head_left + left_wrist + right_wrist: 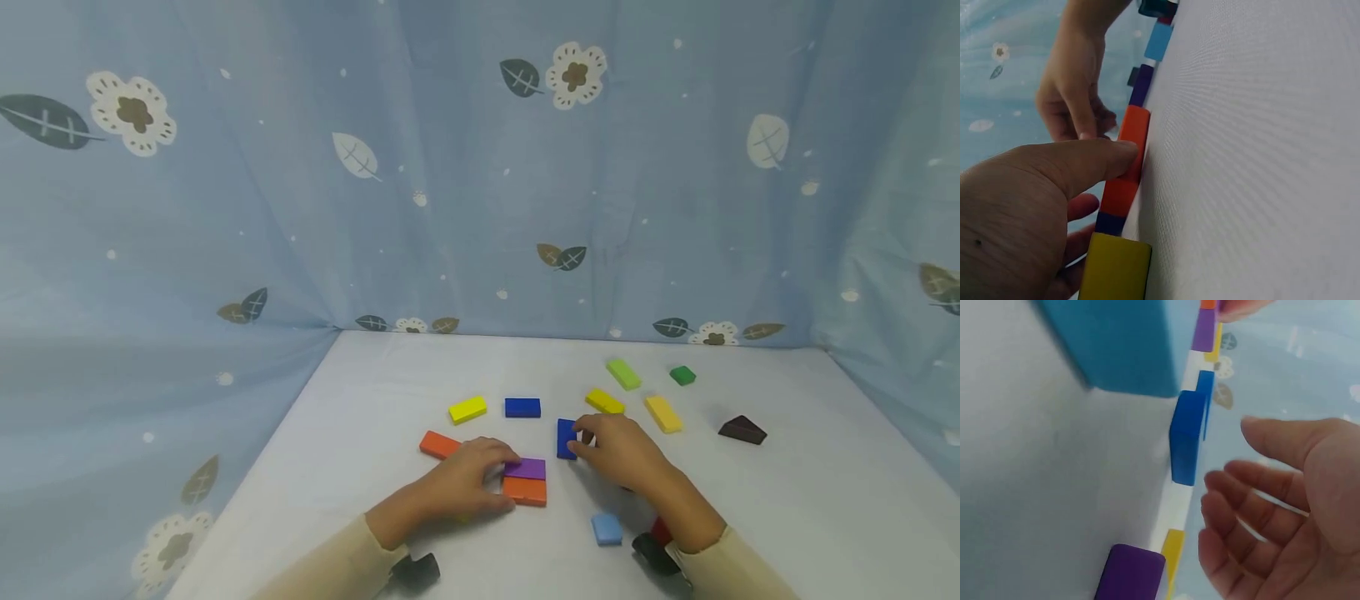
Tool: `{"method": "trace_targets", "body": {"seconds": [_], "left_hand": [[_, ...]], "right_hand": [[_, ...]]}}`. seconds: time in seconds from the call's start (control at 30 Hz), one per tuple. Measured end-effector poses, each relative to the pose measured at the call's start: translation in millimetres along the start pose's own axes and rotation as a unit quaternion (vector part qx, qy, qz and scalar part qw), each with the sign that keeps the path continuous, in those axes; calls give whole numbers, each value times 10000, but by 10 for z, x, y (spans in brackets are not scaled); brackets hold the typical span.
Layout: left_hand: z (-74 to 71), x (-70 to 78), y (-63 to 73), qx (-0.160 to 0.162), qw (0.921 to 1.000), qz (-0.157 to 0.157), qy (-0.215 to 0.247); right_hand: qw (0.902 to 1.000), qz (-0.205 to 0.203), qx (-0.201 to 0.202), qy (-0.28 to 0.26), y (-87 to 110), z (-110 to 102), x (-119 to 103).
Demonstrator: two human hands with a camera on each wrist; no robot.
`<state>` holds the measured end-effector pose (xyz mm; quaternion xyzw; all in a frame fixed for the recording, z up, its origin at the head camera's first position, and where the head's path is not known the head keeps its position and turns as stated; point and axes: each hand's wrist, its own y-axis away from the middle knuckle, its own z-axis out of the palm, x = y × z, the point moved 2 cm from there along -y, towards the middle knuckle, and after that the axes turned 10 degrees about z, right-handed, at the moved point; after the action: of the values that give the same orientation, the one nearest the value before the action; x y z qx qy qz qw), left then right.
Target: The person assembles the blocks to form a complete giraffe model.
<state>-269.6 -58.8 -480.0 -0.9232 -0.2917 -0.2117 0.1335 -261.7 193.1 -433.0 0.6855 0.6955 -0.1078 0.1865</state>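
My left hand (467, 479) spans a purple block (527, 468) and an orange block (525, 492) that lie side by side. The index fingertip is at the purple block's upper edge, and the thumb lies against the orange block in the left wrist view. My right hand (621, 450) hovers at a dark blue block (566, 439), fingertips close by its right side. In the right wrist view, a gap shows between the loosely bent fingers (1254, 512) and the blue block (1186, 437).
Behind the hands lie a yellow block (468, 409) and another blue block (522, 407). A second orange block (439, 445) is partly covered by my left hand. A light blue block (607, 529) sits nearer me. At right are a green block (682, 375) and a dark wedge (742, 429).
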Motion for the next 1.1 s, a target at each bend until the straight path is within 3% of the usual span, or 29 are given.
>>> {"method": "trace_targets", "body": {"seconds": [0.13,0.57,0.83,1.1], "left_hand": [[-9,5,6,-41,9999,-68,101],[-41,43,13,-117,9998,-154,10],[-78,64,9,-104,9999,-56,-13],[-96,79,16,-193,9997,-172,-4]], "right_hand": [[9993,333,121,154,-76,27,6],[9927,993,-60,680,-228,87,-41],[9927,959,-82,727,-239,88,-66],[9960,712,-220,495,-209,54,-93]]}}
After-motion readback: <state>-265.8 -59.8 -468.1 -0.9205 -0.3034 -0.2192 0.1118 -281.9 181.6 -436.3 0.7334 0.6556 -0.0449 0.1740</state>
